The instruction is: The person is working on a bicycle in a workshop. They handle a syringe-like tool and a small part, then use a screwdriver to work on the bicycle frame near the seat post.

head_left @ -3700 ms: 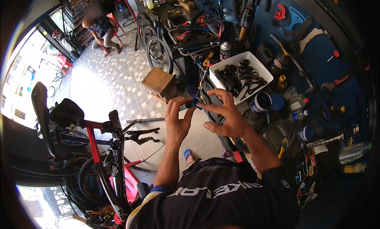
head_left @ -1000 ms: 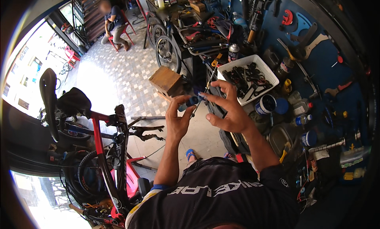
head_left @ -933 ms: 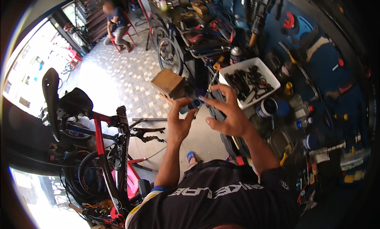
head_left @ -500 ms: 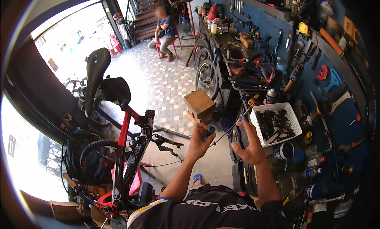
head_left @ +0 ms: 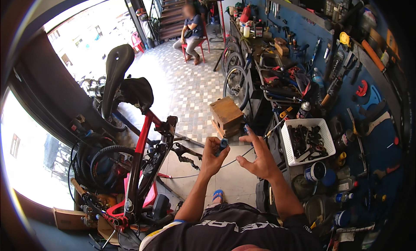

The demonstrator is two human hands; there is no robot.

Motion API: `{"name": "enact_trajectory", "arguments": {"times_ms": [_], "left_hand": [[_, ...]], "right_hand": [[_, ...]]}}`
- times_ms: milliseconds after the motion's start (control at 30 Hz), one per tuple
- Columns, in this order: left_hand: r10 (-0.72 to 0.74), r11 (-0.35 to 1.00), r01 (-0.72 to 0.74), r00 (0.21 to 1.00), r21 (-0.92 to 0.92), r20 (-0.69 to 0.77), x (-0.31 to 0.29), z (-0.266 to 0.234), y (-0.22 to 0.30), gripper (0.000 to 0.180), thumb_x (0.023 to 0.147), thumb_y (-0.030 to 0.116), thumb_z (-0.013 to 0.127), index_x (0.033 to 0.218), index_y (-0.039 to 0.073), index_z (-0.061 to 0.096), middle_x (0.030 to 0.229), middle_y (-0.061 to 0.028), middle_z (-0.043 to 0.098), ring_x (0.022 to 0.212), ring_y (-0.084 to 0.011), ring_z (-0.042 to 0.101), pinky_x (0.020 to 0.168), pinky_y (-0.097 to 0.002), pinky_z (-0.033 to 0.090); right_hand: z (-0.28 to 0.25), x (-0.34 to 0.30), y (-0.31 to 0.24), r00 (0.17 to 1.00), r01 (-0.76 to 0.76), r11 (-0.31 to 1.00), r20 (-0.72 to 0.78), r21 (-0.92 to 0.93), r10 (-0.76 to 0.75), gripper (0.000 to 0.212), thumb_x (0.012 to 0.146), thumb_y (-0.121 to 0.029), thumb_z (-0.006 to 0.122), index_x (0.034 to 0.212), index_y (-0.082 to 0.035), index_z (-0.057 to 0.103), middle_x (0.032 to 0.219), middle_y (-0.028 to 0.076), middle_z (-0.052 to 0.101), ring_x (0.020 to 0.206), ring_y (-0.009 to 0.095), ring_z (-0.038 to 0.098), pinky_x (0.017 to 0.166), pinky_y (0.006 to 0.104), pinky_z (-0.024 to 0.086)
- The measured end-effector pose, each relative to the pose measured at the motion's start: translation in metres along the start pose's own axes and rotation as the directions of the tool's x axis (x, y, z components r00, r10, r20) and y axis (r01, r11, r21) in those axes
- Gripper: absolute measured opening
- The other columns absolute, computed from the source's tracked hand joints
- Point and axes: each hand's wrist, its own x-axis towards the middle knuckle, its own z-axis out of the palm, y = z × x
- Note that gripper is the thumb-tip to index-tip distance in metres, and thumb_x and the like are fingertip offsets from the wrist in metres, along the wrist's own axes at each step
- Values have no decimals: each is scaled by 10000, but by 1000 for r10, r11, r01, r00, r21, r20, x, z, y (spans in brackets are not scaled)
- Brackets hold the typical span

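Between the thumb and curled fingers of my left hand [head_left: 213, 158] is a small blue cylindrical piece [head_left: 223, 143], its round end showing. My right hand [head_left: 261, 161] is just to the right, thumb and fingers spread. Something blue shows at its index fingertip; whether a smear or a small piece I cannot tell. A thin dark cable [head_left: 232, 162] runs from the bicycle side past both hands toward the bench; I cannot tell whether either hand touches it. To my left stands a red and black bicycle frame [head_left: 141, 142] with a black saddle [head_left: 117, 73].
A white basket [head_left: 331, 145] of dark metal parts sits at the right, near bottles and jars. Beyond my hands stands a wooden box [head_left: 226, 112] on the floor. Hand tools hang on the blue wall [head_left: 323, 30]. A person [head_left: 190, 32] sits on a red chair farther back.
My right hand has moved left, closer to my left hand. The blue piece has turned so its round end faces me more. The whole view has shifted slightly.
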Motion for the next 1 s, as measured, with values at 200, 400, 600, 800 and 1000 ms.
{"name": "enact_trajectory", "arguments": {"times_ms": [200,400,600,800,1000], "left_hand": [[-16,999,16,1000,38,18,1,1,6,360,949,43,735,1129,62,424,981,-32,581,904,-100,578,820,-258,472],[-25,999,27,997,-33,75,5,11,-4,357,961,64,726,1144,67,419,986,-34,593,910,-99,577,817,-267,474],[73,997,-76,988,17,139,10,23,4,361,980,42,688,1236,55,435,1057,-45,611,944,-92,567,826,-258,470],[42,999,-39,988,-19,150,14,26,18,383,1020,108,632,1378,12,537,1147,-35,615,953,-78,527,818,-228,440],[57,998,-60,986,17,155,17,40,10,322,1038,53,588,1359,31,575,1152,-35,644,971,-89,556,863,-255,462]], "right_hand": [[1,3,-2,1000,-17,1000,-16,12,17,979,839,-173,806,1630,-30,248,1299,151,643,1224,311,572,1114,441,407],[-2,0,0,999,-36,999,-40,4,37,975,832,-168,809,1627,-33,261,1278,142,654,1223,308,575,1105,437,411],[-12,-5,2,996,-42,999,-80,-5,41,949,834,-165,804,1620,-41,287,1265,133,655,1195,315,574,1084,433,417],[-26,-12,0,990,-88,996,-108,-12,86,916,832,-147,786,1608,-36,313,1248,122,664,1192,314,572,1092,431,416],[-33,-23,2,987,-108,994,-123,-13,106,902,837,-145,776,1605,-28,317,1259,135,670,1212,317,582,1105,446,416]]}}
